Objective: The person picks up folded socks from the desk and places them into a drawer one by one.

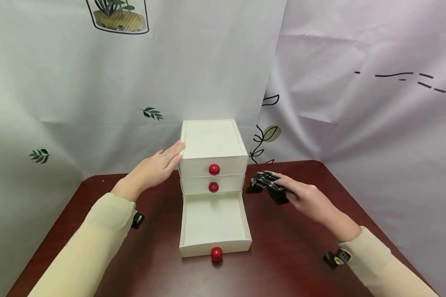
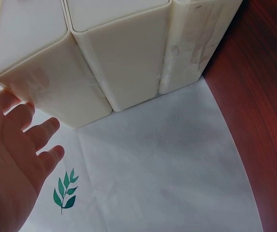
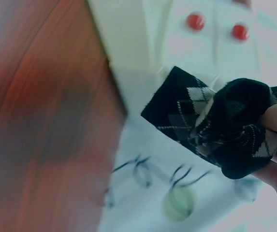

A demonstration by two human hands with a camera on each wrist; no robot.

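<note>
A white three-drawer box [image 1: 213, 140] with red knobs stands on the table, its bottom drawer [image 1: 213, 220] pulled out and bare inside; the upper two are closed. My left hand [image 1: 156, 165] touches the box's upper left side with its fingers extended; in the left wrist view that hand [image 2: 17, 140] is at the edge of the top section. To the right of the box, above the table, my right hand [image 1: 308, 198] pinches a bunched black argyle sock [image 1: 267, 183]. The right wrist view shows the sock [image 3: 235, 128] between thumb and fingers, one end hanging free.
The dark red-brown table [image 1: 282, 247] has rounded back corners. A pale cloth backdrop [image 1: 223, 74] with printed leaves hangs close behind the box and along both sides. The pulled-out drawer's red knob [image 1: 216, 254] juts toward the table's front.
</note>
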